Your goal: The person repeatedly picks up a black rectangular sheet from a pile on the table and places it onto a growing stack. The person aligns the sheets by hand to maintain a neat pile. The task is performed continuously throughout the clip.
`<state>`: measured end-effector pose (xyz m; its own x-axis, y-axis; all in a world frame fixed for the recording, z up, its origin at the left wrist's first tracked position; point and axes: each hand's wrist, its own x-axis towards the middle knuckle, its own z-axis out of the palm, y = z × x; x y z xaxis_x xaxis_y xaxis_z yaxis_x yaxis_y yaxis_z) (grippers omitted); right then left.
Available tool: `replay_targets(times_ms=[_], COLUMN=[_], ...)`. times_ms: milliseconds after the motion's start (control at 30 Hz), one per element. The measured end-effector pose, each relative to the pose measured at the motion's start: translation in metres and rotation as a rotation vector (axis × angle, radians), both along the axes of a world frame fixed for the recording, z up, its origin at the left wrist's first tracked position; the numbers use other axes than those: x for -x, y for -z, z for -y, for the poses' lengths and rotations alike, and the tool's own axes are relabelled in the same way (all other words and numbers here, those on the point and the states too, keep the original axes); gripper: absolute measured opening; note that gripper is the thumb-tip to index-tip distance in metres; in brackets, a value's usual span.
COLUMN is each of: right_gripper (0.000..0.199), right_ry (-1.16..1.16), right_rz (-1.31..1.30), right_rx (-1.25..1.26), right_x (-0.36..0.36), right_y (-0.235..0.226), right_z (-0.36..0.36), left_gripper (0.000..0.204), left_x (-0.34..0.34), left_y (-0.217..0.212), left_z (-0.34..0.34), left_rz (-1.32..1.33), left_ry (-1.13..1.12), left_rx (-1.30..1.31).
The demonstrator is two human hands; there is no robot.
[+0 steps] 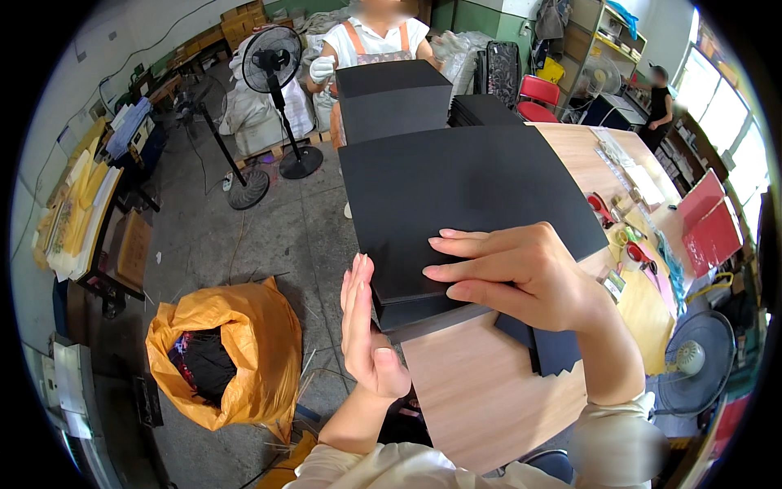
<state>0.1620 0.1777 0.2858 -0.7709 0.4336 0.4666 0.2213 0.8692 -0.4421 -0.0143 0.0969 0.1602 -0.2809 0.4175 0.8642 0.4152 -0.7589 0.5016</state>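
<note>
A tall stack of large black sheets (472,187) stands on the wooden table (481,391) in front of me. My left hand (366,342) is held upright against the stack's left edge near the front corner, its fingers straight and together. On top, my right hand (521,277) lies with its fingers spread over the upper sheet near the front edge. Neither hand grips anything. Some dark pieces with a notched edge (555,349) lie on the table below my right wrist, partly hidden by the hand and the stack.
Across the table a person (383,41) in an apron stands behind another black stack (395,110). Tape rolls and scissors (639,257) lie at the right. An orange sack (269,350) of dark scraps stands on the floor at left, with pedestal fans (277,94) beyond. Another person (658,106) is far right.
</note>
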Motion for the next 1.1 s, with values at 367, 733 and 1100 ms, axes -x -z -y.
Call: replay_targets(times_ms=[367, 733, 1100], right_gripper=[0.015, 0.014, 0.015], right_ry=[0.012, 0.003, 0.011], right_rz=[-0.015, -0.031, -0.003], right_rx=[-0.017, -0.003, 0.008], right_x=[0.0001, 0.0004, 0.0005], right_y=[0.0012, 0.0018, -0.0006], right_z=[-0.0007, -0.0019, -0.0012], left_gripper=[0.061, 0.063, 0.06], left_x=[-0.0005, -0.0031, -0.0037], left_y=[0.0, 0.0014, 0.0001], left_z=[-0.0013, -0.001, 0.0009], left_rz=[-0.035, -0.024, -0.019], left_ry=[-0.014, -0.014, -0.074], left_rx=[-0.017, -0.007, -0.037])
